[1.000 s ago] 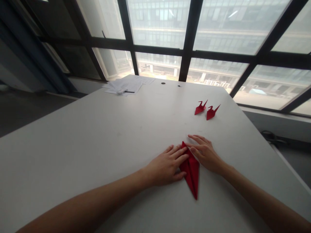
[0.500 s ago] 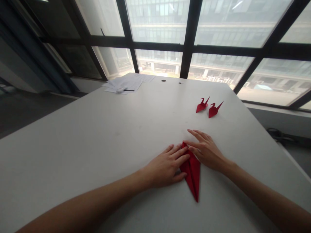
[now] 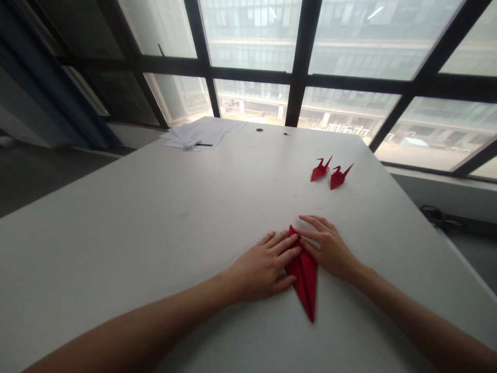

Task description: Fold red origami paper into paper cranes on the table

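A folded red origami paper [image 3: 305, 282], long and kite-shaped, lies flat on the white table, its long point toward me. My left hand [image 3: 267, 267] rests flat over its left side, fingers spread across the upper part. At the upper right edge, my right hand [image 3: 326, 243] touches the paper with its thumb and index finger; the other fingers stretch out beyond it. Part of the paper's upper half is hidden under the fingers. Beyond my right hand stand two finished red paper cranes, a left one [image 3: 319, 172] and a right one [image 3: 338, 178].
White paper sheets [image 3: 205, 132] lie spread at the table's far left, with a crumpled whitish item [image 3: 190, 144] on them. The white table [image 3: 155, 207] reaches to the large windows. A round hole [image 3: 259, 130] and a small dark object [image 3: 286, 134] are near its far edge.
The view has shifted slightly. My right hand's fingers have come down a little along the paper's upper right edge; my left hand stays pressed on the paper.
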Tool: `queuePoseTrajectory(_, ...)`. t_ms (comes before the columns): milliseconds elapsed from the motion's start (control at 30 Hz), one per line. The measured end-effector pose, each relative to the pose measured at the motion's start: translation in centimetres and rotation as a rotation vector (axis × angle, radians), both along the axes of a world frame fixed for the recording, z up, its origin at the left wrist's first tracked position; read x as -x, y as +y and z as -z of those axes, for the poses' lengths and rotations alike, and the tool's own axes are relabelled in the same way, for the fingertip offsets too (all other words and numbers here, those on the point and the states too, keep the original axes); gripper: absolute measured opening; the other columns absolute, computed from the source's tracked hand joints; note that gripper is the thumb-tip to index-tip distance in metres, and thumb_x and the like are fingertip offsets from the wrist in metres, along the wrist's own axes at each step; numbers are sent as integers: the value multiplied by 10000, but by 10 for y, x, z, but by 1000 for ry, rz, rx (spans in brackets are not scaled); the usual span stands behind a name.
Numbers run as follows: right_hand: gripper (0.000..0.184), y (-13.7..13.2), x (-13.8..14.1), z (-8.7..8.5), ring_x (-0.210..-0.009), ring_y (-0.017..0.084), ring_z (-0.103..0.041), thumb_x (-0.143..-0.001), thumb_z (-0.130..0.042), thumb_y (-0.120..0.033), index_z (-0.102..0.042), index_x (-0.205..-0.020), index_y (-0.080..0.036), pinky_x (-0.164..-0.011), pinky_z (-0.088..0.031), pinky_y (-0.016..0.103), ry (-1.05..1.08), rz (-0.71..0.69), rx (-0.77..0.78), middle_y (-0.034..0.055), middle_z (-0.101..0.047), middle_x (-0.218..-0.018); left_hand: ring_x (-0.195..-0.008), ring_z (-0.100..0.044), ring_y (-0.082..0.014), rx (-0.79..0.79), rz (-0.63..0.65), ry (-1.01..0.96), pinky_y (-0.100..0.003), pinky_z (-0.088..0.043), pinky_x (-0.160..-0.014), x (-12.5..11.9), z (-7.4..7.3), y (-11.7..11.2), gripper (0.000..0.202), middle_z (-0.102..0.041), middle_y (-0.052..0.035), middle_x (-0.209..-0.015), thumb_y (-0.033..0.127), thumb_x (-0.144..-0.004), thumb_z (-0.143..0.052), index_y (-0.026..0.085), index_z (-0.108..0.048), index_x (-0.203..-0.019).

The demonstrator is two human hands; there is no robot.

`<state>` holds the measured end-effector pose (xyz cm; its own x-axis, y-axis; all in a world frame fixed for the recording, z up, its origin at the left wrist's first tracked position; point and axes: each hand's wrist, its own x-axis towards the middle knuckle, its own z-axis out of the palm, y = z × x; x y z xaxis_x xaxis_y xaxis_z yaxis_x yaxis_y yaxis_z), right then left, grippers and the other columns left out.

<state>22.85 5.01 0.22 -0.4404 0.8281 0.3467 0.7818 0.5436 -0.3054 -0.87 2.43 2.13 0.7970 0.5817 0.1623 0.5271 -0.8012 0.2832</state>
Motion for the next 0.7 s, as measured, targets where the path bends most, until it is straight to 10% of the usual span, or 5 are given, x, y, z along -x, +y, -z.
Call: queuePoseTrajectory(700,430,-32,20,-4,-1293,305,-445,-966,-434,-233,-516,-1386,-189,-1095,-321,492,-137,100,-62,136,-553,-1381,-1491,-200,-283,-18,-76,54,-432,-217,-1225,2,9,-1,712,-255,-139,-1600,509,-938,-504,148,-307,-1519)
